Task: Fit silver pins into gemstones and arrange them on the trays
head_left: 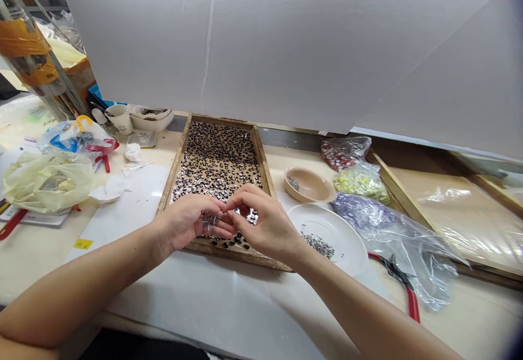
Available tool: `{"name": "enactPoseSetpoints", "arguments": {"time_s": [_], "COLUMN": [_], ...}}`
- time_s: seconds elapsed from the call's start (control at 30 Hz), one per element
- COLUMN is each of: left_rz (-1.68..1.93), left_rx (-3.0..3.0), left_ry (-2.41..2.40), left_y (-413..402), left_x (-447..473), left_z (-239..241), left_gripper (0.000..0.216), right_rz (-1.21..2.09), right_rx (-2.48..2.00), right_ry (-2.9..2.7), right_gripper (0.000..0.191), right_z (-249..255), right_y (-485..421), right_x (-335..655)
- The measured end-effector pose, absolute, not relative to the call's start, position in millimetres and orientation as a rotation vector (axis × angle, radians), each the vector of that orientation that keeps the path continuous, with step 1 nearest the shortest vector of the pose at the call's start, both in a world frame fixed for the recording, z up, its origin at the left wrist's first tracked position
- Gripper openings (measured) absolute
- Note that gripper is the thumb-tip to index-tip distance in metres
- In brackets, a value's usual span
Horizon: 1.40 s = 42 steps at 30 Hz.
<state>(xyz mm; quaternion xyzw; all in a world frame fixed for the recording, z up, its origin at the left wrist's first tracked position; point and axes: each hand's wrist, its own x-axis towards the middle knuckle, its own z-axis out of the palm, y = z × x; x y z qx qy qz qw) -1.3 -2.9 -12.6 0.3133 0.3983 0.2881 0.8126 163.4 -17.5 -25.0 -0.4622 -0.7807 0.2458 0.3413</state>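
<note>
Hands together over near end of wooden tray [170, 177]. Left hand [186, 221] cups bunch of metal pins [210, 220]; right hand [265, 225], fingertips pinched, touches it from right. Dark beads [216, 158] spread farther, beyond both.

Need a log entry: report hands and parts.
Left hand cupped, holding metal pins. Right hand pinching at them. Both above bead tray, near edge. White plate beside right wrist.
</note>
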Motion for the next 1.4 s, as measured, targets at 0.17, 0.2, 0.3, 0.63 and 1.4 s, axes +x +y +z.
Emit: {"name": "enactPoseSetpoints", "arguments": {"time_s": [0.17,0.2,0.3,0.63,1.4], "left_rz": [0.604,0.599,0.575,0.577,0.671], "left_rx": [0.669,0.670,0.694,0.699,0.740], "left_ry": [0.848,0.854,0.862,0.859,0.963], "left_y": [-4,-4,-4,-1,3], "left_x": [-2,-3,-3,-1,-6], "left_z": [-14,-14,-13,-19,-4], "left_gripper": [0.015,0.015,0.012,0.014,0.015], "right_rz": [0.661,0.664,0.669,0.680,0.102], "right_rx": [-1.209,-1.210,-1.220,-1.193,-1.251], "right_ry": [-2.016,-2.007,-1.982,-1.990,-2.512], "right_gripper": [0.009,0.009,0.009,0.008,0.021], "right_z": [-25,-24,-24,-22,-68], "right_y": [-17,-17,-16,-16,-31], "right_x": [164,164,163,162,180]}}
